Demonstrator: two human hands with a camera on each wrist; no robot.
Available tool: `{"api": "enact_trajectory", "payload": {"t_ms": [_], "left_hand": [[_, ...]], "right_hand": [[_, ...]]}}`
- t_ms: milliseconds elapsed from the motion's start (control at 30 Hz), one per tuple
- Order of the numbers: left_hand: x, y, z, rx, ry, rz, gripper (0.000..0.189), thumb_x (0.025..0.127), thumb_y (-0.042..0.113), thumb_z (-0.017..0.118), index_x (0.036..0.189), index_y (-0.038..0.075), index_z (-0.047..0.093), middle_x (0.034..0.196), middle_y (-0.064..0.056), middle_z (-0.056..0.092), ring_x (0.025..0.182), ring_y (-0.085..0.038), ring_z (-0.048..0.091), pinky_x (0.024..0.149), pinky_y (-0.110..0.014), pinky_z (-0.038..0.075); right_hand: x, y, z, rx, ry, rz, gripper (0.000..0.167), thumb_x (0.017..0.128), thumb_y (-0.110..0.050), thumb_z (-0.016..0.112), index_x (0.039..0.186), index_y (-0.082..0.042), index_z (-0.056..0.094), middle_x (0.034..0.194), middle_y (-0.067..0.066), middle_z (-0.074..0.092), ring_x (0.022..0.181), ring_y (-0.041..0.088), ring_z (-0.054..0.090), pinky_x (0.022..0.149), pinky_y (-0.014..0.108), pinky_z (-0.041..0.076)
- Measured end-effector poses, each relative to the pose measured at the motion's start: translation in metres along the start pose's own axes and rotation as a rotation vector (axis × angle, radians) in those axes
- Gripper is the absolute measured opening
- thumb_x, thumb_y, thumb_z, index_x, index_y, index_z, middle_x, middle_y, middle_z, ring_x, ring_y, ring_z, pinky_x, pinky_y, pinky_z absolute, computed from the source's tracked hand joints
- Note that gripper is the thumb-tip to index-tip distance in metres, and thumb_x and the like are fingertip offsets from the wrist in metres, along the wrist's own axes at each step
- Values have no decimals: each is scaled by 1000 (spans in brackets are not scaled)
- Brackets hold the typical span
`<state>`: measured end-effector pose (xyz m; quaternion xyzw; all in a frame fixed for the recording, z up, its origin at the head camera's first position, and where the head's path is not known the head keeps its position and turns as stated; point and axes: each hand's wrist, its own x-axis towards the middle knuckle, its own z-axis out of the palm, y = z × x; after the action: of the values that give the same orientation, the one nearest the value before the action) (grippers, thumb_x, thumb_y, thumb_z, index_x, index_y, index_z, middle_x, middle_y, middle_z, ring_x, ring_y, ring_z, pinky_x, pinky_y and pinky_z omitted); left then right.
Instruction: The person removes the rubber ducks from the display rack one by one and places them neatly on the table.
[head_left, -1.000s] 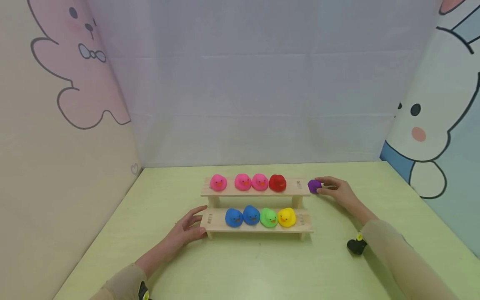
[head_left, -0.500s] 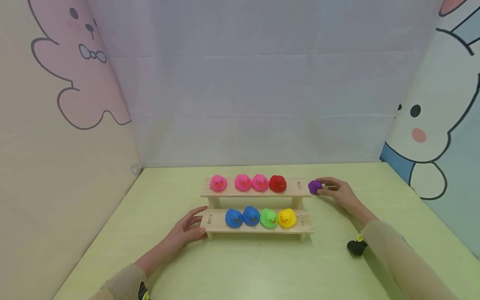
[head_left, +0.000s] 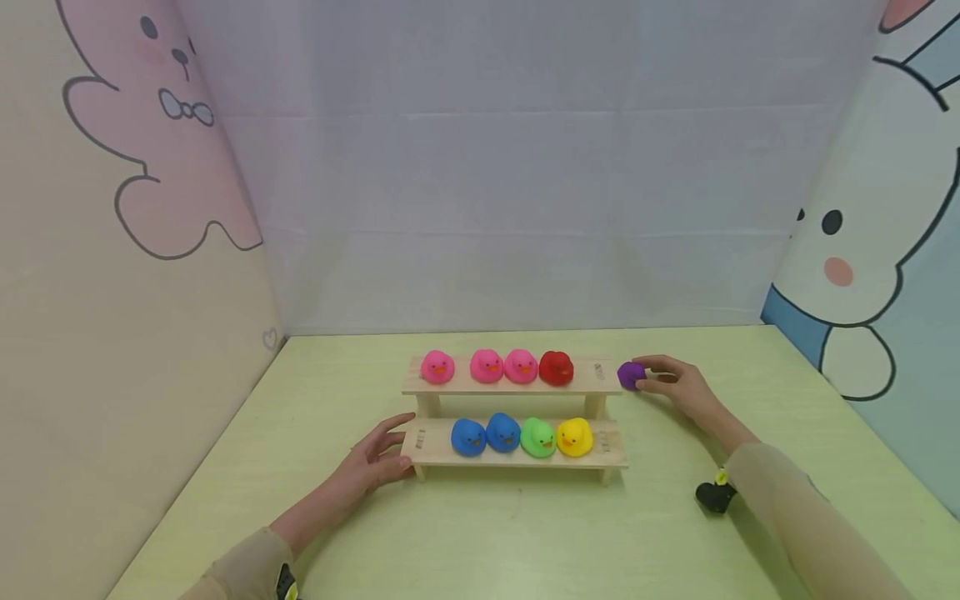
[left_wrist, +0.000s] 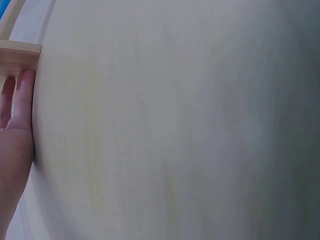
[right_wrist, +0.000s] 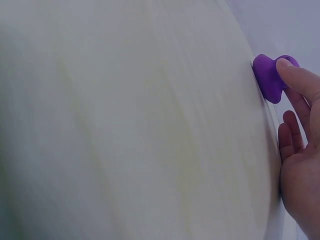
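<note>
A wooden two-tier stand stands mid-table with small toy ducks on both boards. My left hand spans the lower board's left end, with straight fingers. Its thumb is at the front corner and a fingertip at the back corner. In the left wrist view, fingers reach up against the board's edge. Beyond the upper board's right end, my right hand pinches a purple toy duck. In the right wrist view the thumb presses on the purple duck, whose base is close to the tabletop.
On the upper board sit several pink ducks and a red duck, with a gap after the first pink one. Below are blue ducks, a green duck and a yellow duck. A black heart-shaped piece hangs by the right sleeve.
</note>
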<state>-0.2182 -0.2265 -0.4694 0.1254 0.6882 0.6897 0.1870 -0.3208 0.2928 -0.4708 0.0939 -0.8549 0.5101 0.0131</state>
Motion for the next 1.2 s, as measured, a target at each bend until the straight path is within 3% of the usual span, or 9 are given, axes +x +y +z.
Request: {"api": "enact_trajectory", "payload": {"t_ms": [533,800,1200], "left_hand": [[0,2,0,-18,8,-7,61,90,7,55,141,25,28,133,-17,38,114,-27,51,89,-40,45],[0,1,0,-7,5,-8,60,90,7,55,141,25,28,133,-16,38,115,-26,50,89,-40,45],[-1,0,0,3,15,-27,60,90,8,56,140,26,29,133,-16,39,115,-26,50,90,-39,45]], "right_hand": [[2,-1,-1,23,-11,-8,48,83,-29,66,125,-11,53,126,15,51,105,30,49,91,42,35],[2,-1,-2,11,-30,-58,58,82,-30,67,133,-15,46,135,12,43,121,32,35,99,53,27],[0,-3,-2,12,-59,-64,59,83,-28,67,134,-13,43,137,13,40,124,36,31,99,56,26]]}}
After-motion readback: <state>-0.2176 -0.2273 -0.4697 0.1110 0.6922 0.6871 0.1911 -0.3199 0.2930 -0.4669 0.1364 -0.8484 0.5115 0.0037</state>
